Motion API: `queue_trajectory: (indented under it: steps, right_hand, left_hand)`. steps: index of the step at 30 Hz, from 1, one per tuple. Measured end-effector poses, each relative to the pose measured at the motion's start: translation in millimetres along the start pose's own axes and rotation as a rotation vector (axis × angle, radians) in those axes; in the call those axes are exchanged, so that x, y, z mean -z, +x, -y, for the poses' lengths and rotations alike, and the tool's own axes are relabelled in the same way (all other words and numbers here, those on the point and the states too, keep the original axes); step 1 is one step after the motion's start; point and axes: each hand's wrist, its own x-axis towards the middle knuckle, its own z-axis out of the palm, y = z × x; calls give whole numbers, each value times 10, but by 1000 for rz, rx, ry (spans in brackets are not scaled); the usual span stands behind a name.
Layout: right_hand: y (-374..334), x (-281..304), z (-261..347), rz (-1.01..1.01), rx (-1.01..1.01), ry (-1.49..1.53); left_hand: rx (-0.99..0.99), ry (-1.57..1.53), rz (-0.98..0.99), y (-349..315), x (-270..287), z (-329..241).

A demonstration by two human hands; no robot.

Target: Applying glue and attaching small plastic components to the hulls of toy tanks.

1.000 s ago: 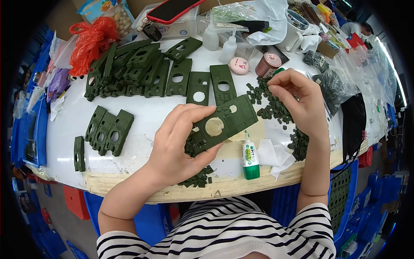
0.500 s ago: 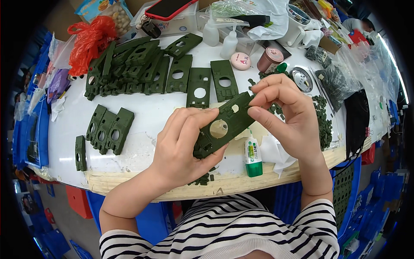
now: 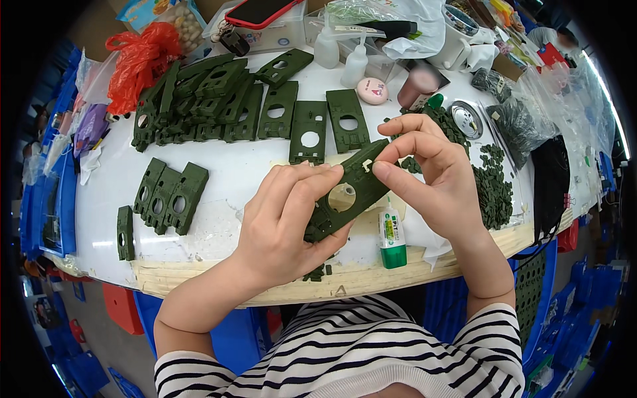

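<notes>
My left hand (image 3: 282, 219) grips a dark green plastic model hull (image 3: 358, 174) with a round hole, thumb and fingers at its lower left end. The part is tilted, its far end pointing up and right. A small pale patch shows on its upper face. At that end my right hand (image 3: 431, 176) is closed in a pinch, thumb and index finger together against the edge; whatever is between the fingertips is hidden. Just below the part stands a glue bottle (image 3: 391, 232) with a green cap, on white paper.
Many similar green hulls (image 3: 219, 99) are heaped at the back left, and several more (image 3: 172, 199) lie at the left. Small green pieces (image 3: 491, 186) are piled at the right. Behind are white squeeze bottles (image 3: 355, 65), a pink round tin (image 3: 372, 91) and a red plastic bag (image 3: 142, 66).
The hull has turned slightly in my left hand, its upper face now seen more obliquely. My right fingertips have shifted a little left and down along its far end.
</notes>
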Motion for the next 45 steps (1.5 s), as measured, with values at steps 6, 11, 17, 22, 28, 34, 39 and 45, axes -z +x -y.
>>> queue_trajectory:
  steps: [6,11,17,22,28,34,39,45]
  right_hand:
    - [-11,-42,-8,-25,-6,37]
    - [-15,-57,-19,-18,-6,41]
    - [-22,-74,-33,-24,6,22]
    - [-22,-97,-34,-65,59,-36]
    - [-21,-111,-27,-82,116,-97]
    - [-20,-103,-27,-70,164,-157]
    - [-18,-105,-37,-70,184,-145]
    - [-25,-113,-27,-71,156,-112]
  left_hand:
    - [12,7,1,-10,4,-9]
    - [20,-6,2,-5,8,-23]
    - [17,-11,-9,-10,-4,-22]
    - [1,-18,-28,-1,-13,-23]
    - [-8,-8,-31,-10,-3,-34]
    - [-19,-16,-28,-14,-1,-33]
    - [-18,-23,-27,-14,5,-36]
    - [-18,-29,-31,-15,3,-33]
